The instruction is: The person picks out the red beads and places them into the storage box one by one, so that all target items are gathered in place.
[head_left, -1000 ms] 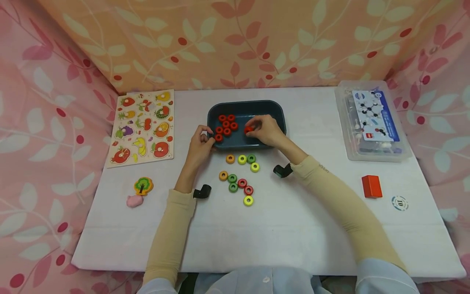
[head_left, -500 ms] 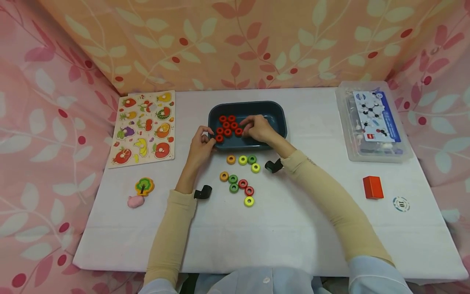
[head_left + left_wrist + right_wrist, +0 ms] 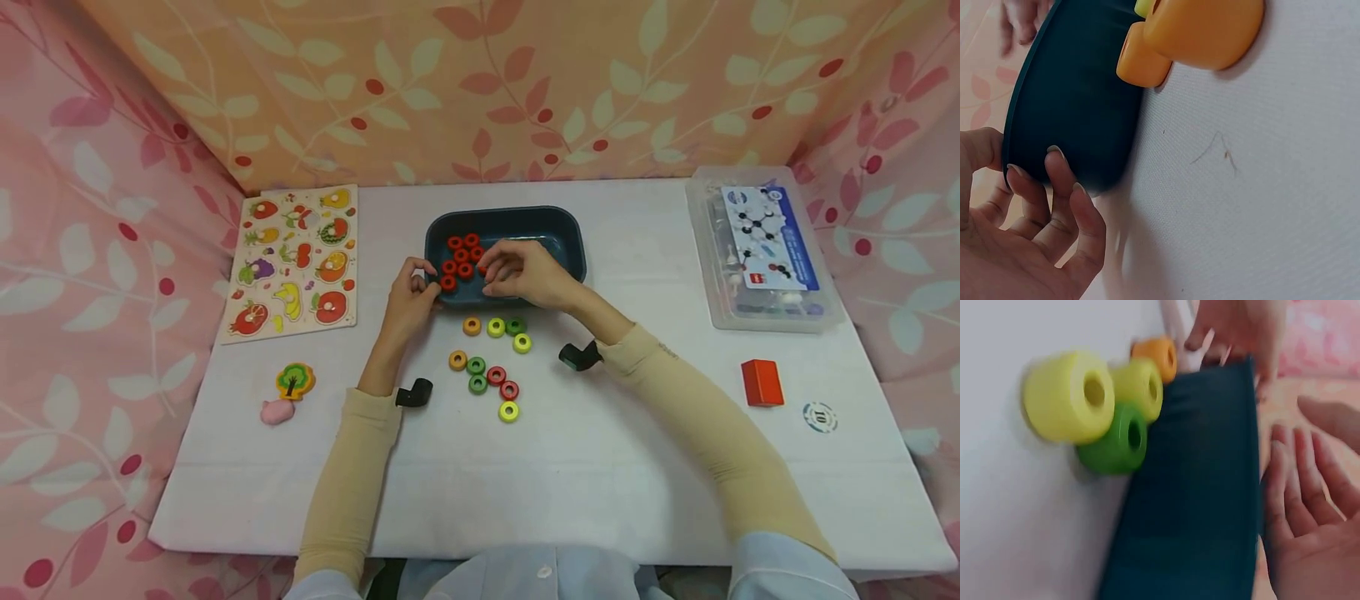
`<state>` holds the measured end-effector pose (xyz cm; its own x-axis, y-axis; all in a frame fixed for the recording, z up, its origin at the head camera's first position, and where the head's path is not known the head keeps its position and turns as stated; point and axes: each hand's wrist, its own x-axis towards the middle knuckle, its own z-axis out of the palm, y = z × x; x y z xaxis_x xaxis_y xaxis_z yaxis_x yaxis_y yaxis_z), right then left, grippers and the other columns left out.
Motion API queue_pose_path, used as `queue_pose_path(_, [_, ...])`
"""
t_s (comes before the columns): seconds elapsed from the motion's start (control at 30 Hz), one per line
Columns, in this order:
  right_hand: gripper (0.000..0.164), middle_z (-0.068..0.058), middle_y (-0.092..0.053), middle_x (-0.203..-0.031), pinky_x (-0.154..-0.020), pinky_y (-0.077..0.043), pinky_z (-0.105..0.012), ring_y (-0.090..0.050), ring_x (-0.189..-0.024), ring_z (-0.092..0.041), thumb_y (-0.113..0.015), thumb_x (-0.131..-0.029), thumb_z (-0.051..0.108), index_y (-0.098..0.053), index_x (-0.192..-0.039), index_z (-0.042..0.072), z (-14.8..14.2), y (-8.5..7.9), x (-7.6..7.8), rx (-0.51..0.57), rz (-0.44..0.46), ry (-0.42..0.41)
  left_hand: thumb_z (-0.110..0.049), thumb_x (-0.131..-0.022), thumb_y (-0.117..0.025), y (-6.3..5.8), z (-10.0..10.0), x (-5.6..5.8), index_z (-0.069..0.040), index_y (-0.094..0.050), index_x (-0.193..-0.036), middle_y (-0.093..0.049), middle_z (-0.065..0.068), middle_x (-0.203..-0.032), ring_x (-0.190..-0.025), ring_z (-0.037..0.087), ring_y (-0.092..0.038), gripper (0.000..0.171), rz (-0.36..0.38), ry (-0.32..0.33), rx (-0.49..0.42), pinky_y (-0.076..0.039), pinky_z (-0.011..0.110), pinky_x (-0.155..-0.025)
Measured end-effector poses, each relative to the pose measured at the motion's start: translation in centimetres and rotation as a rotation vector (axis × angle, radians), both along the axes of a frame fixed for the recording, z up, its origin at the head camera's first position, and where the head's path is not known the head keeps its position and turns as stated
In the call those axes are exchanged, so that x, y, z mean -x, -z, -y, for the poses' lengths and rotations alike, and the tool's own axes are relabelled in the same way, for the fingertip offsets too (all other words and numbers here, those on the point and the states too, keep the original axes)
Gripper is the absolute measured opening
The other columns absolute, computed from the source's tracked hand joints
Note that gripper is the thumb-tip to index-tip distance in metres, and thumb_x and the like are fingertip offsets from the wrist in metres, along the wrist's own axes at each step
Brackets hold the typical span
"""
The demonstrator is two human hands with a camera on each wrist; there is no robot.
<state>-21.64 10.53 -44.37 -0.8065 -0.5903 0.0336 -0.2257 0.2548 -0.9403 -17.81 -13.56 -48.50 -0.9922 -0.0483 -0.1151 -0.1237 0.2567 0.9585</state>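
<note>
A dark blue-green tray (image 3: 551, 223) holds several red ring beads (image 3: 459, 267) grouped in its left half. My left hand (image 3: 408, 302) grips the tray's left end; in the left wrist view its thumb is at the rim and its fingertips press the outer wall (image 3: 1072, 106). Over the tray's middle is my right hand (image 3: 531, 273), fingers loosely bent beside the rightmost red beads and covering part of them. In the right wrist view this hand (image 3: 1316, 512) has its thumb apart from relaxed fingers, nothing between them.
In front of the tray lie orange (image 3: 457, 360), yellow (image 3: 508, 412), green (image 3: 477, 384) and red beads (image 3: 497, 376). A fruit puzzle board (image 3: 292, 262), tree piece (image 3: 296, 381) and pink piece (image 3: 277, 412) lie left. On the right are a plastic box (image 3: 757, 250), red block (image 3: 762, 383) and round chip (image 3: 820, 417).
My right hand moved a red bead left to the group inside the tray and let go of it; its fingers have since spread above the beads. My left hand stays on the tray.
</note>
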Motion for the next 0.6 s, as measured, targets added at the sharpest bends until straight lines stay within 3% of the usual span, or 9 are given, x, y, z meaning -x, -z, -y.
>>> queue_pose_path(0.13, [0.03,-0.01,-0.066,-0.088,-0.066,-0.048,-0.027,-0.06,-0.079,-0.025,-0.08,-0.083,0.009,-0.068,-0.11,0.005,-0.3,-0.8,-2.2,0.011,-0.016,-0.145,-0.004,-0.093,-0.057,0.0,0.1,-0.1,-0.012,-0.053,-0.114,-0.044,0.003,-0.068,-0.066,0.034,-0.06,0.023,-0.001,-0.002,0.001,-0.051,0.024,-0.058])
queue_pose_path(0.27, [0.027,-0.004,-0.067,-0.085,-0.064,-0.046,-0.026,-0.06,-0.077,-0.022,-0.081,-0.082,0.008,-0.071,-0.107,0.008,-0.5,-0.2,-4.0,-0.065,0.01,-0.252,-0.004,-0.093,-0.057,0.0,0.1,-0.1,-0.014,-0.053,-0.113,-0.045,0.003,-0.068,-0.065,0.031,-0.06,0.023,0.008,-0.002,0.006,-0.05,0.023,-0.057])
queue_pose_path(0.43, [0.027,0.0,-0.07,-0.089,-0.072,-0.047,-0.028,-0.059,-0.083,-0.02,-0.083,-0.078,0.007,-0.073,-0.103,0.01,-0.6,1.2,-5.4,-0.268,-0.02,-0.363,-0.004,-0.093,-0.057,-0.1,0.0,-0.1,-0.014,-0.053,-0.112,-0.045,0.003,-0.068,-0.064,0.03,-0.059,0.022,0.002,-0.001,0.01,-0.049,0.022,-0.056])
queue_pose_path(0.6, [0.029,0.008,-0.068,-0.1,-0.088,-0.046,-0.032,-0.055,-0.098,-0.02,-0.083,-0.075,0.005,-0.075,-0.1,0.019,-0.6,2.2,-6.1,-0.421,-0.066,-0.383,-0.004,-0.092,-0.057,-0.1,0.0,-0.1,-0.014,-0.053,-0.112,-0.045,0.003,-0.068,-0.063,0.029,-0.058,0.022,-0.008,-0.004,0.015,-0.048,0.021,-0.056])
